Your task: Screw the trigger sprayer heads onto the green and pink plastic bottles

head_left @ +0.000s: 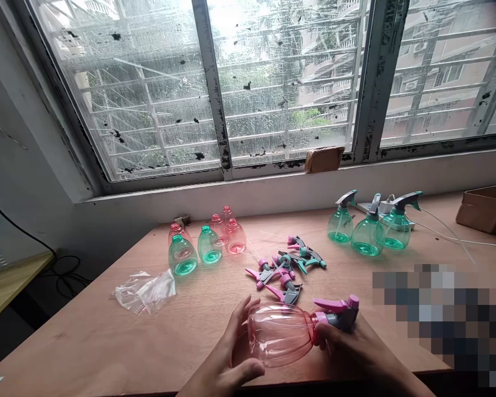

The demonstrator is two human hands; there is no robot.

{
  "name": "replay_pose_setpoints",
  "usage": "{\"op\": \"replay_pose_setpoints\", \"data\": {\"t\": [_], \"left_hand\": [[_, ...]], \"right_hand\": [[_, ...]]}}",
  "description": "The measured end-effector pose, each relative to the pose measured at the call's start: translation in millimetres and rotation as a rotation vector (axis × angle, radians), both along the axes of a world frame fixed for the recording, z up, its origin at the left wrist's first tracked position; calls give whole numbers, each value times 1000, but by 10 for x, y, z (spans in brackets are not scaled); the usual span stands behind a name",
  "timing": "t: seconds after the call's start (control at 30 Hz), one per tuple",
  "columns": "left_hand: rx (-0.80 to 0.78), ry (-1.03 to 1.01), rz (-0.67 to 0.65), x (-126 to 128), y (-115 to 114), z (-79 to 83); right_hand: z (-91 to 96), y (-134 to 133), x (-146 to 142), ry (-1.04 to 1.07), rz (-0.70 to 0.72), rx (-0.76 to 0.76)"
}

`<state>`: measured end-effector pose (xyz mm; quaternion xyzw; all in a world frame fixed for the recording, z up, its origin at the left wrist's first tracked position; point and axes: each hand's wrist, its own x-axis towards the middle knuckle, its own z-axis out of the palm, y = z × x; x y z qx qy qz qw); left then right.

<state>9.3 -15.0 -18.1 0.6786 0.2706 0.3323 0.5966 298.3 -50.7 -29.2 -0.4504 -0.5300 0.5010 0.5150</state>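
- Pink see-thru plastic bottle (279,335) lay on its side betw. the two hands, by the table's (86,353) near edge, approx. mid-length; couldn't tell if it touched the tabletop or was held just above.
- Long axis ran L–R, roughly parallel w/ that near edge: base twd L hand (225,358), neck twd R hand (357,347).
- R hand was the nearer one to the neck, fingers wrapped round the collar of the pink/grey spray head (343,318) set at the bottle's mouth; trigger on the far side, tip twd the base. Couldn't tell how tight the joint was.
- L hand made a wide C round the base end, thumb nearest the near edge, fingers behind; how firmly it gripped, if at all, wasn't clear.
- Loose spray heads (290,293), pink/grey & green/grey, lay heaped just beyond the bottle, twd table's middle.
- Pink bottles (235,238) & two green bottles (183,256), no heads on, stood nr back edge, L part; crumpled clear bag (146,292) nr L edge.
- Three green sprayers (367,238), heads on, stood nr back edge, R part; cardboard box (485,210) nr back-R corner.
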Motion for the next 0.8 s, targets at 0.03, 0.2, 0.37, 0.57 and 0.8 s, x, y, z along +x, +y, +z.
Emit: {"op": "replay_pose_setpoints", "data": {"t": [0.03,0.2,0.37,0.57,0.8], "left_hand": [[-16,7,-1,-7,-7,26],[-48,96,26,-22,-15,139],[-86,20,-9,-3,12,85],[-5,17,-5,14,7,53],[42,15,23,12,-7,29]], "right_hand": [[7,-4,-1,8,-6,11],[-4,-1,6,33,-32,10],[-4,10,-5,67,-8,-20],[43,-19,0,-11,-38,-15],[10,-54,0,107,-28,3]]}}
